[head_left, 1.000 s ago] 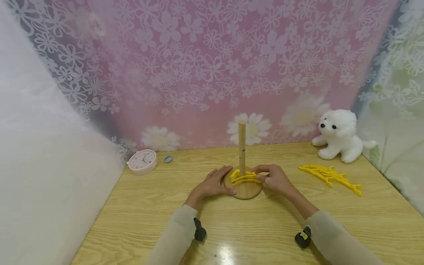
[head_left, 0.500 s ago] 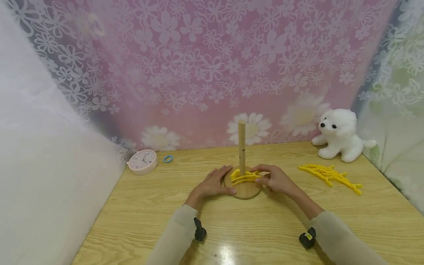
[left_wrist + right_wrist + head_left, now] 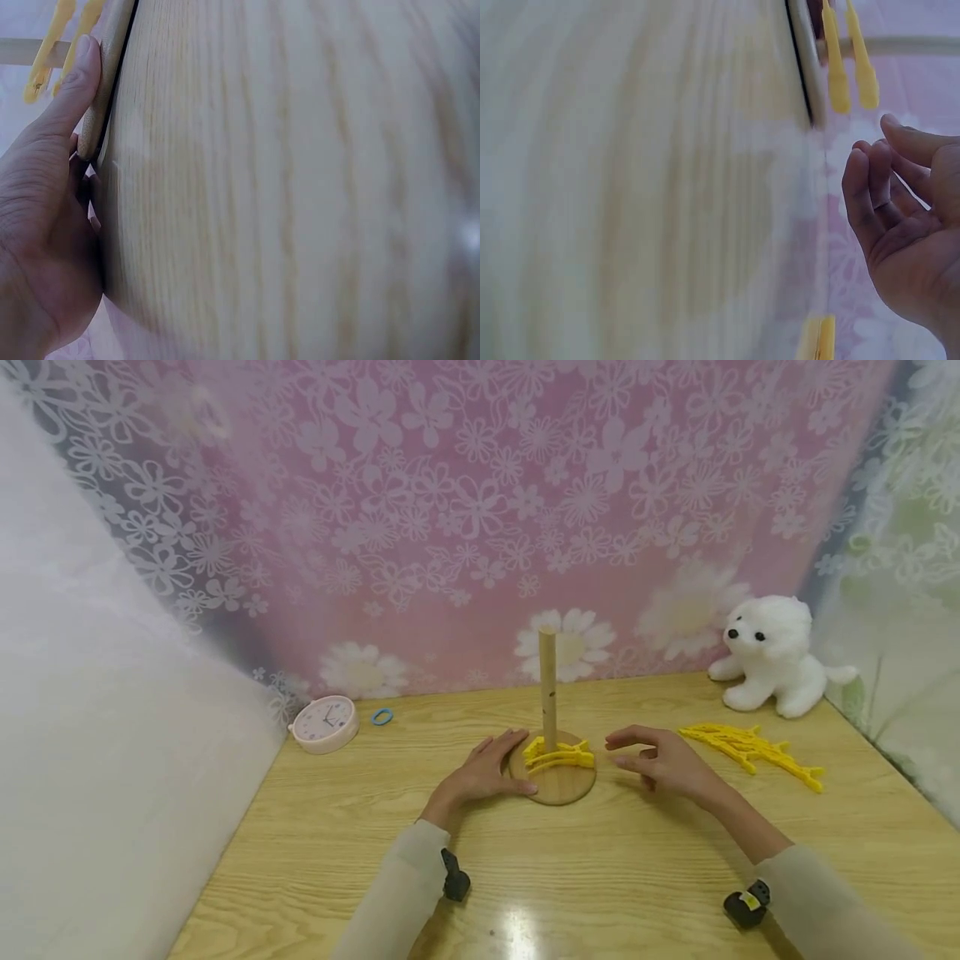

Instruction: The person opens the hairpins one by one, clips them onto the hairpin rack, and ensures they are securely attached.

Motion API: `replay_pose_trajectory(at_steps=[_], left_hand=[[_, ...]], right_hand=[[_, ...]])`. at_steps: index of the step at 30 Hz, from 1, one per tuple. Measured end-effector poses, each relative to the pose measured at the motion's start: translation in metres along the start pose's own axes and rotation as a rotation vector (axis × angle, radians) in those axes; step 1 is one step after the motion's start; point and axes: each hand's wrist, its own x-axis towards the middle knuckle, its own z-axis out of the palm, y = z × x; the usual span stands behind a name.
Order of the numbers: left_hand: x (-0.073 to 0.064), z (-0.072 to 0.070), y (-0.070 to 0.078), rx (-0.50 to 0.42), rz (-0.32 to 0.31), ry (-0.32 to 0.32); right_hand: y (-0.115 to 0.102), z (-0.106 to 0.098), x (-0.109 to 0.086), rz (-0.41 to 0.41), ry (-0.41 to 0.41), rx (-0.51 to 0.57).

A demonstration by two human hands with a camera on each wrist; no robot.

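Note:
A wooden stand with a round base [image 3: 558,789] and an upright dowel [image 3: 548,693] stands mid-table. Yellow branch-like pieces [image 3: 562,760] lie low around the dowel, just over the base; two of their ends [image 3: 838,90] show in the right wrist view. My left hand [image 3: 480,774] grips the base's left edge, thumb [image 3: 75,82] on its upper face and the other fingers at the far rim. To the right of the base, my right hand [image 3: 667,764] hangs over the table with loosely bent fingers, holding nothing and apart from the yellow pieces.
More yellow branch-like pieces [image 3: 757,753] lie together on the table [image 3: 600,877] at the right. Behind them sits a white plush dog [image 3: 772,652]. A pink clock [image 3: 325,724] and a small blue ring [image 3: 382,717] are at the back left. A flowered curtain [image 3: 450,527] hangs behind.
My right hand has released the yellow piece by the dowel and drawn away to the right. The left hand has stayed on the base. The head view has shifted slightly.

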Motion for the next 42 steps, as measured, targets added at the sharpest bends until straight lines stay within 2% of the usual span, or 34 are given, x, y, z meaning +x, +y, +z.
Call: replay_pose_trajectory(at_steps=[5,9,18,23,29,35,42], left_hand=[[-0.001,0.000,0.001,-0.010,-0.006,-0.002],[-0.002,-0.001,0.001,-0.017,-0.012,-0.003],[-0.001,-0.001,0.003,-0.013,0.000,-0.009],[-0.002,-0.002,0.004,-0.018,-0.014,-0.003],[-0.004,-0.001,0.005,-0.038,-0.027,0.000],[-0.004,-0.001,0.005,-0.036,-0.027,-0.004],[-0.002,-0.001,0.004,-0.025,-0.006,-0.005]], right_hand=[[0.010,-0.017,-0.018,0.046,0.013,-0.017],[0.017,-0.034,-0.031,0.076,0.051,-0.077],[0.037,-0.084,-0.064,0.156,0.229,-0.225],[0.049,-0.103,-0.080,0.175,0.327,-0.285],[0.059,-0.112,-0.091,0.207,0.355,-0.261],[0.063,-0.114,-0.091,0.200,0.341,-0.230],[0.062,-0.110,-0.084,0.163,0.309,-0.319]])
